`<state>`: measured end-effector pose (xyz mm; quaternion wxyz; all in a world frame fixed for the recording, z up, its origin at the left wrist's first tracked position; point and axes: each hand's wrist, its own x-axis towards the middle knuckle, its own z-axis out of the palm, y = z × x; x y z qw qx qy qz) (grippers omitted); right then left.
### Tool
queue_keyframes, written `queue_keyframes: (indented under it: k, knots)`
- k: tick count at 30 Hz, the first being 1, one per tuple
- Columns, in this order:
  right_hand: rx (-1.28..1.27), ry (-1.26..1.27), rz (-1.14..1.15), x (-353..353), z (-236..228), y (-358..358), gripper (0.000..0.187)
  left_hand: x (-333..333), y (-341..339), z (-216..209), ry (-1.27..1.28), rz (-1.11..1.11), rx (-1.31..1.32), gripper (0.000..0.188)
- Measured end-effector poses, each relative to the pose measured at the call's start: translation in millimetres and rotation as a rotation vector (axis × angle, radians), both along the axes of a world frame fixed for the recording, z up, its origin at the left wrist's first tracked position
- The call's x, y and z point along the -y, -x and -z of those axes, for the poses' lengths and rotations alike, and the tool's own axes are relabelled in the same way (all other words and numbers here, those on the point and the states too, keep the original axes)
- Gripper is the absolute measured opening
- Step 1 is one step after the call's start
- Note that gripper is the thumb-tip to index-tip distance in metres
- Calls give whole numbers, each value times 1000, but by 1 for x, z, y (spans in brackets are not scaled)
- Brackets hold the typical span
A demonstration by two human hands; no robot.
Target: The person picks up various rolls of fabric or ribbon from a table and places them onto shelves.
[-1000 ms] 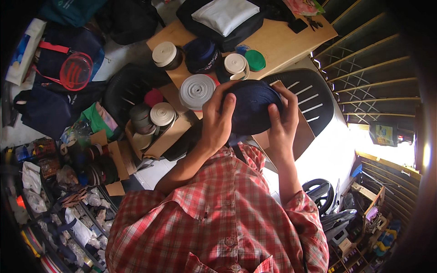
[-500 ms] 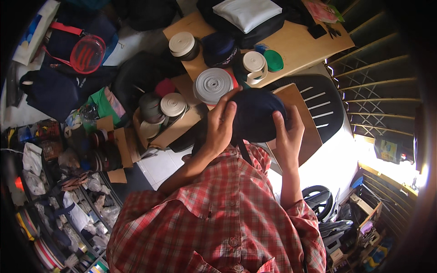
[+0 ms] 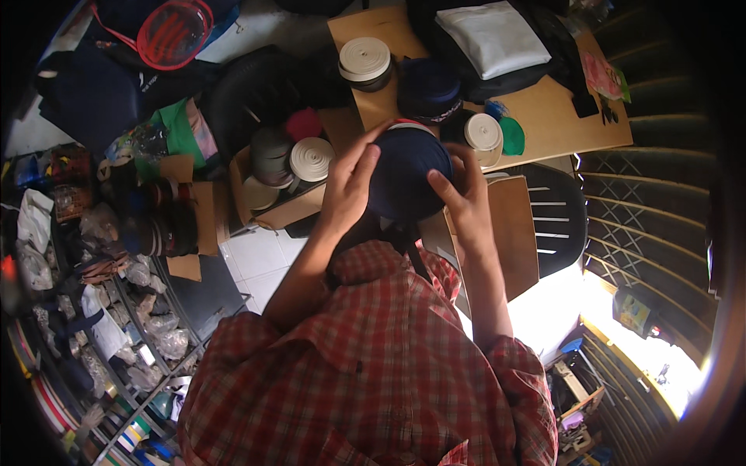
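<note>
Between my two hands is a round, dark navy roll [image 3: 412, 177], apparently wound strap or tape, with its flat side toward me. My left hand [image 3: 351, 182] clasps its left edge, the thumb pointing up along it. On the right edge, my right hand [image 3: 466, 186] grips with bent fingers and the thumb over the face. Directly beyond the roll, only a thin pale and red rim of another roll [image 3: 406, 125] shows; the rest is hidden. An open cardboard box [image 3: 509, 225] stands just below and right of my right hand.
On the wooden table [image 3: 567, 132] are a cream roll [image 3: 365, 58], a navy round thing [image 3: 430, 87], a white roll [image 3: 483, 133], a green disc [image 3: 512, 137] and a white pouch [image 3: 497, 39]. Left stands a box of rolls [image 3: 299, 203]; a cluttered rack [image 3: 148, 388] fills the lower left.
The view has shifted, so the table sits farther right. My hands have brought the navy roll over the grey one, which is now mostly covered. My right fingers have curled more around the edge.
</note>
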<state>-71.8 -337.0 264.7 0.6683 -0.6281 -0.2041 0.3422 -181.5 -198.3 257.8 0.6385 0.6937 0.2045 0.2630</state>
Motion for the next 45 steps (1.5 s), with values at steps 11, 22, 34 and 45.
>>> queue_keyframes:
  k: [11,22,34,45]
  knots:
    - [-387,-267,293,-145,48,-21,35,-75,-43,40,78,-537,0,44]
    - [-198,29,315,-239,138,-78,46,-165,-124,140,40,-617,18,48]
    - [566,920,-4,-238,179,-133,62,-211,-154,231,-163,-466,-399,59]
    - [725,779,326,-49,163,-46,28,-143,-69,168,-505,-280,-320,26]
